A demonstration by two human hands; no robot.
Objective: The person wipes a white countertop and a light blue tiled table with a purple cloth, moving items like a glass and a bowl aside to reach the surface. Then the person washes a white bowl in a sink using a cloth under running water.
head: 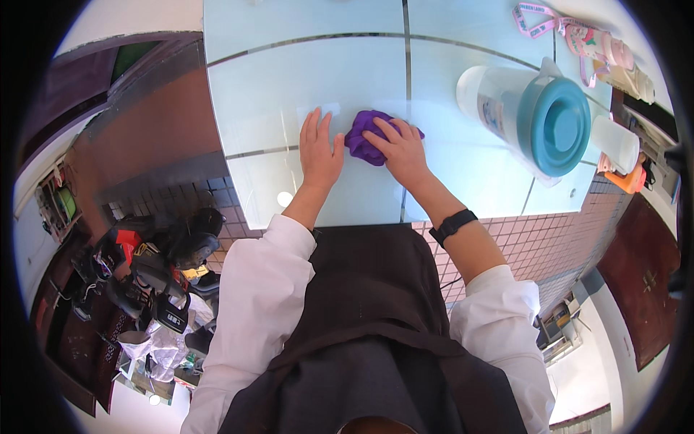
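Observation:
A crumpled purple cloth (pixel 368 138) lies on the pale glass-topped table (pixel 347 70) in front of me. My right hand (pixel 404 152), with a black band on its wrist, rests over the cloth's right side, fingers spread and pressing on it; whether they grip it is hard to tell. Just left of the cloth, my left hand (pixel 320 152) lies flat on the tabletop with its fingers apart and nothing in it. Its thumb is close beside the cloth's left edge.
On the table's right stand a clear pitcher with a teal lid (pixel 558 125) and a translucent cup (pixel 615 144). Behind them is a pink bottle (pixel 596 43) with a strap. An orange item (pixel 626 179) sits near the right edge. A scooter (pixel 162 266) is at lower left.

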